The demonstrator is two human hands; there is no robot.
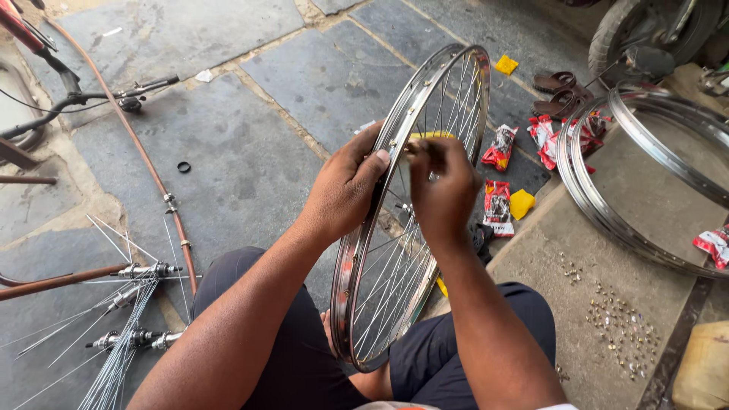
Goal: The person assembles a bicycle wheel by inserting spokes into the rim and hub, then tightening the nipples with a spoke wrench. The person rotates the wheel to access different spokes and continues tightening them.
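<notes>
While the spoked bicycle wheel (410,212) stands upright between my knees, my left hand (345,190) curls closed over its shiny steel rim, thumb on top. My right hand (443,186) pinches shut on a thin spoke near the rim. Bare chrome rims (607,205) lie on rough concrete, small brass nipples (623,326) scattered close by

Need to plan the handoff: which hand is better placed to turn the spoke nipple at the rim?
Probably the right hand: its fingertips already pinch something small inside the rim, by the spokes. The left hand grips the rim's outer edge, steadying the wheel.
</notes>
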